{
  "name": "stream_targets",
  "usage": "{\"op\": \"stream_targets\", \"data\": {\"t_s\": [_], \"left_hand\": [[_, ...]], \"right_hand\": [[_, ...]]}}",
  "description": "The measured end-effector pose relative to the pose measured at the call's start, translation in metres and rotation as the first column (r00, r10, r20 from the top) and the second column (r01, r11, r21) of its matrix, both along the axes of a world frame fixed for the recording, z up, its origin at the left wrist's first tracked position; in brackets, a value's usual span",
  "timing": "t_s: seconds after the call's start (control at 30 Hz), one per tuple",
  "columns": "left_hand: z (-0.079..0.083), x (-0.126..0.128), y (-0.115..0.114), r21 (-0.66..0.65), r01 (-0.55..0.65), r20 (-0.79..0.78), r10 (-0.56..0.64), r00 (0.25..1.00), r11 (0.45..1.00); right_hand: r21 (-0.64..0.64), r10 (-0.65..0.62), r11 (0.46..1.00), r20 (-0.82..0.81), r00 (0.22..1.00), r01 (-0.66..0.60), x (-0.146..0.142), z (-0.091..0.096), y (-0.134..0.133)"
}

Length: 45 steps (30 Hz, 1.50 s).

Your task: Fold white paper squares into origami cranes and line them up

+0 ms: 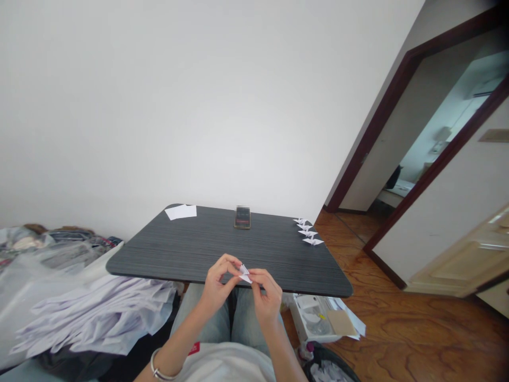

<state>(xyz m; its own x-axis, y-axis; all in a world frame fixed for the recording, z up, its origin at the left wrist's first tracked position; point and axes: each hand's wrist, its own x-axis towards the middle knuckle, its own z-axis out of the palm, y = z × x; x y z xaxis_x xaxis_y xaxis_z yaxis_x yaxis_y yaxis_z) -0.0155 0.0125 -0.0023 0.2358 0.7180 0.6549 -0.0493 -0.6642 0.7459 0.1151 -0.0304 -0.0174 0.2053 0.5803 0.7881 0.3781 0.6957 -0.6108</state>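
Note:
Between my two hands, just above the near edge of the dark table [199,239], is a small piece of folded white paper [245,274]. My left hand [221,281] pinches its left side with thumb and forefinger. On the right side, my right hand [265,293] grips it the same way. The fingertips hide part of the folds. Several folded white paper cranes [313,241] stand in a row along the table's right edge. Flat white paper sheets [181,212] lie at the far left corner.
A phone-like device [242,217] stands upright near the table's back edge. White cloth or garments [95,315] are piled at the left. On the floor at the right sit a white box [312,318] and a black bag [330,366] holding paper scraps. The wall rises behind the table.

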Motion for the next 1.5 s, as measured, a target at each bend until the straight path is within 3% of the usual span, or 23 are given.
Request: {"op": "stream_targets", "data": {"t_s": [0.6,0.77,1.03,1.3,1.5], "left_hand": [[-0.002,0.001,-0.003,-0.100,0.085,0.025,-0.083,0.996,0.991],[0.001,0.000,-0.002,-0.103,0.012,-0.019,-0.014,1.000,0.995],[0.001,0.000,-0.001,-0.110,0.091,-0.028,-0.094,0.995,0.990],[0.002,-0.002,0.001,-0.126,0.109,-0.066,-0.118,0.991,0.986],[0.002,-0.001,0.001,-0.116,0.080,-0.057,-0.087,0.995,0.990]], "right_hand": [[0.024,-0.035,0.999,-0.002,0.999,0.035,0.000,0.001,0.000],[-0.017,-0.033,0.999,-0.007,0.999,0.033,0.000,0.003,0.000],[-0.141,-0.013,0.990,-0.084,0.996,0.001,0.003,-0.004,0.003],[-0.118,0.029,0.993,0.093,0.995,-0.018,0.013,0.006,0.004],[-0.109,0.027,0.994,0.052,0.998,-0.021,0.013,0.005,0.004]]}}
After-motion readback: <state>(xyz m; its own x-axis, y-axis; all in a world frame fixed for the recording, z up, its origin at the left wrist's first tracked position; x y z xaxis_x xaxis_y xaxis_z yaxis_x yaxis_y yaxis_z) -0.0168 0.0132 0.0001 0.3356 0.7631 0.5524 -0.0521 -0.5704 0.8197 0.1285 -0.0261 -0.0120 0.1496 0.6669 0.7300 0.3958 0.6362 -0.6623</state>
